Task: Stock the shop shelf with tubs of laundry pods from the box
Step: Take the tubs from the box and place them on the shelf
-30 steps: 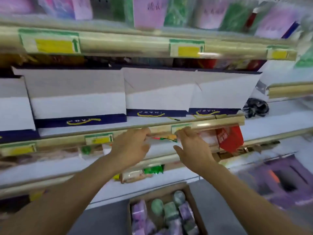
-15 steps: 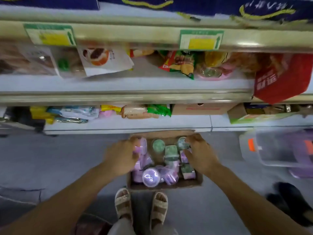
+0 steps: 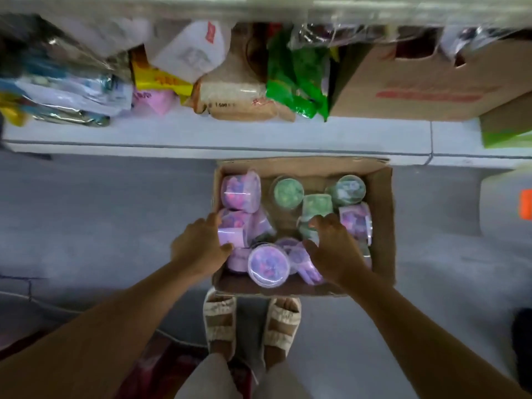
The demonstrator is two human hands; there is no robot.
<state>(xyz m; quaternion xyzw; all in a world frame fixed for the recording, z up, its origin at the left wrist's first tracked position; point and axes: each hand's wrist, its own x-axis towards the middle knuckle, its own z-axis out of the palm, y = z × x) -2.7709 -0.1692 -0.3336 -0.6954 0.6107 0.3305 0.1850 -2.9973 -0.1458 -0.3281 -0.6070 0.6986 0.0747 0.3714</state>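
Left hand [image 3: 201,249] down off shelf, now in box [image 3: 383,220], thumb and fingers round purple tub [image 3: 233,228]; right hand [image 3: 334,251] spread, seemingly empty, over green tub [image 3: 315,210]. Next pick starting.

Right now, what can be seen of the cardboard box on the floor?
The cardboard box is brown, open-topped, with worn flaps, and sits flat on the grey floor just in front of the bottom shelf, by the person's sandalled feet. It holds a loose jumble of clear tubs, purple ones mostly left and near, green ones at the far right. The left hand and right hand both reach inside onto tubs.
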